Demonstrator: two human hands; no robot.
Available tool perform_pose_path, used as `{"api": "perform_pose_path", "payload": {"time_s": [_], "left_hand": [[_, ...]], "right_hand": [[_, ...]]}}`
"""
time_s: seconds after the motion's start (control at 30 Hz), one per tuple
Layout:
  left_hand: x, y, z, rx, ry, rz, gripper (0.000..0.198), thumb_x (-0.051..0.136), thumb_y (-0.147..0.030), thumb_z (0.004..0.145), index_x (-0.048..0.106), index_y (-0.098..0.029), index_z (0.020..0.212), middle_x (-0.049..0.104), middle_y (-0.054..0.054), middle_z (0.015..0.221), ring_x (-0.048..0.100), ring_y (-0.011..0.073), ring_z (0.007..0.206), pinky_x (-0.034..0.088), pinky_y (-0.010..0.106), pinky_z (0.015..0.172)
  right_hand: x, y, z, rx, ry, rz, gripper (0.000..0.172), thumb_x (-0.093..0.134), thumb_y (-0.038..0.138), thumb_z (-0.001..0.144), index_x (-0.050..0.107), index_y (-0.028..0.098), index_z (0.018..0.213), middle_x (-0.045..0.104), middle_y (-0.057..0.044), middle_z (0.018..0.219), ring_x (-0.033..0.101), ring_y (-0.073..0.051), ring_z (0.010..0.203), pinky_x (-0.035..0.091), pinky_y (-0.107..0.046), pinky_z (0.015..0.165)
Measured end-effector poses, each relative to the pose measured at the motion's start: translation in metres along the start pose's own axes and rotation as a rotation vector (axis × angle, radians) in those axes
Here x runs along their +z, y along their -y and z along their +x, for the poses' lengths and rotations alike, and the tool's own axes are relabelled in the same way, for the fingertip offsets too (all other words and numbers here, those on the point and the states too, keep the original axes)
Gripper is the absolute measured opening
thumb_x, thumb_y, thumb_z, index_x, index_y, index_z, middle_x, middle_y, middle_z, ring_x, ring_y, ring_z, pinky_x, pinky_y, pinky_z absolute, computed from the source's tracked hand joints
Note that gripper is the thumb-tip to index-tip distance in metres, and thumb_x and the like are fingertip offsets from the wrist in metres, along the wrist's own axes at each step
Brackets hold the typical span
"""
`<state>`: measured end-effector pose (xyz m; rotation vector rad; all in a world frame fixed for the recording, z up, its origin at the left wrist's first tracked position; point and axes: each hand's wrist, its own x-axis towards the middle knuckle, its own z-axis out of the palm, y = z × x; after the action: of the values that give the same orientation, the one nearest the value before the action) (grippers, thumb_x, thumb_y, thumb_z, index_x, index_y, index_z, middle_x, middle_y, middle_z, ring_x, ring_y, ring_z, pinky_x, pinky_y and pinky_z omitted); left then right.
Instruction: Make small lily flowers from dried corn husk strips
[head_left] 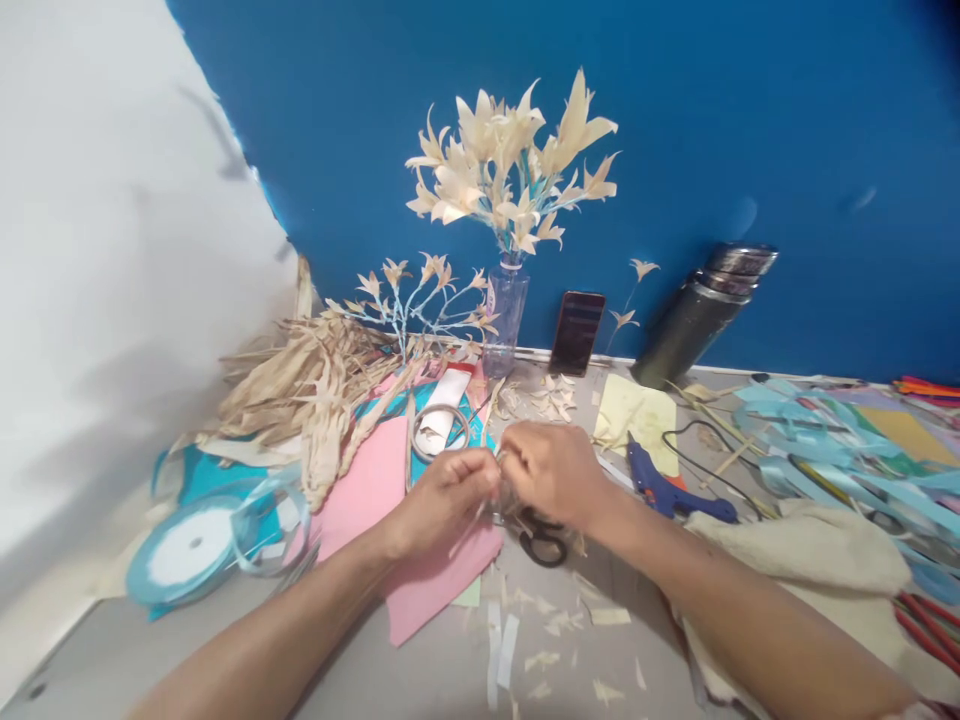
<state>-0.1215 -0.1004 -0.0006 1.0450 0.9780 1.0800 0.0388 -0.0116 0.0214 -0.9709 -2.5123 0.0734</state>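
My left hand [456, 498] and my right hand [553, 474] meet over the middle of the table, fingertips pinched close together. Whatever thin piece lies between the fingers is too small and blurred to make out. Just below my right hand are the black handles of scissors [543, 545]. Pink sheet material [446, 590] lies under my left hand and forearm. Beyond the left hand a thin grey ring or coil [417, 440] rests by a white strip [452, 388]. Pale trimmed scraps [541, 660] are scattered in front of the hands.
Dried husks [277, 385] and a blue ribbon spool [187, 550] lie left. At the back stand a bottle [506, 315] of husk flowers [517, 150], a phone [577, 333] and a leaning flask [694, 320]. A blue glue gun [664, 485], cloth [810, 545] and ribbons [802, 420] lie right.
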Motion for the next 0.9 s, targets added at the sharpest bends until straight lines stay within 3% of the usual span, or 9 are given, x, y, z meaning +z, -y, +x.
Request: {"api": "perform_pose_path", "payload": {"time_s": [0.07, 0.1, 0.2, 0.4, 0.57, 0.63, 0.73, 0.9], "left_hand": [[0.004, -0.002, -0.006, -0.040, 0.148, -0.047, 0.036, 0.073, -0.043, 0.080, 0.061, -0.014, 0.064, 0.048, -0.002, 0.055, 0.039, 0.0082, 0.051, 0.027, 0.023, 0.049], [0.005, -0.003, -0.006, -0.026, 0.149, -0.097, 0.036, 0.073, -0.044, 0.080, 0.062, -0.014, 0.064, 0.049, -0.001, 0.056, 0.040, 0.0082, 0.050, 0.028, 0.023, 0.049], [0.002, -0.004, -0.001, -0.012, -0.015, -0.258, 0.030, 0.071, -0.042, 0.082, 0.063, -0.016, 0.070, 0.052, -0.002, 0.054, 0.044, 0.0087, 0.046, 0.034, 0.022, 0.048], [-0.011, -0.006, 0.014, 0.014, -0.194, -0.388, 0.022, 0.078, -0.031, 0.076, 0.069, -0.014, 0.088, 0.063, 0.000, 0.065, 0.046, 0.0073, 0.045, 0.039, 0.021, 0.043], [-0.014, -0.006, 0.014, -0.021, -0.266, -0.528, 0.022, 0.083, -0.025, 0.071, 0.067, -0.013, 0.080, 0.061, -0.002, 0.064, 0.045, 0.0048, 0.047, 0.037, 0.018, 0.046], [-0.013, -0.004, 0.014, -0.094, -0.230, -0.590, 0.022, 0.082, -0.026, 0.072, 0.064, -0.014, 0.076, 0.054, -0.004, 0.056, 0.043, 0.0052, 0.045, 0.035, 0.018, 0.045], [-0.012, -0.002, 0.014, -0.160, -0.187, -0.642, 0.022, 0.081, -0.025, 0.072, 0.061, -0.015, 0.074, 0.046, -0.007, 0.048, 0.039, 0.0053, 0.042, 0.032, 0.018, 0.045], [-0.010, -0.004, 0.013, -0.174, -0.208, -0.670, 0.023, 0.082, -0.019, 0.068, 0.060, -0.014, 0.073, 0.046, -0.007, 0.049, 0.037, 0.0037, 0.043, 0.029, 0.017, 0.046]], "right_hand": [[0.001, -0.016, 0.008, 0.234, 0.010, 0.053, 0.017, 0.053, 0.015, 0.082, 0.065, 0.019, 0.070, 0.070, -0.003, 0.069, 0.058, -0.016, 0.062, 0.025, -0.029, 0.056], [0.001, -0.024, 0.012, 0.313, 0.022, 0.119, 0.017, 0.054, 0.016, 0.082, 0.066, 0.019, 0.070, 0.070, -0.002, 0.069, 0.059, -0.016, 0.063, 0.027, -0.027, 0.056], [0.004, -0.037, 0.017, 0.351, 0.029, 0.345, 0.028, 0.055, 0.029, 0.089, 0.066, 0.019, 0.065, 0.069, -0.001, 0.065, 0.060, -0.016, 0.061, 0.035, -0.026, 0.058], [0.008, -0.020, 0.007, 0.079, -0.168, 0.545, 0.015, 0.060, 0.024, 0.090, 0.069, 0.021, 0.100, 0.072, -0.003, 0.089, 0.059, -0.014, 0.064, 0.046, -0.026, 0.064], [0.005, -0.007, -0.001, -0.304, -0.155, 0.591, 0.030, 0.060, 0.019, 0.093, 0.065, 0.024, 0.121, 0.065, -0.008, 0.110, 0.063, -0.015, 0.084, 0.051, -0.025, 0.072], [0.004, -0.006, -0.003, -0.385, -0.162, 0.587, 0.029, 0.056, 0.016, 0.096, 0.067, 0.025, 0.121, 0.065, -0.007, 0.109, 0.064, -0.014, 0.086, 0.051, -0.025, 0.072], [0.004, -0.004, -0.006, -0.423, -0.169, 0.457, 0.032, 0.053, 0.015, 0.096, 0.066, 0.026, 0.124, 0.065, -0.007, 0.111, 0.060, -0.011, 0.074, 0.048, -0.024, 0.065], [0.003, -0.002, -0.008, -0.513, -0.248, 0.286, 0.028, 0.054, 0.015, 0.095, 0.069, 0.025, 0.116, 0.067, -0.007, 0.108, 0.058, -0.011, 0.071, 0.044, -0.024, 0.061]]}}
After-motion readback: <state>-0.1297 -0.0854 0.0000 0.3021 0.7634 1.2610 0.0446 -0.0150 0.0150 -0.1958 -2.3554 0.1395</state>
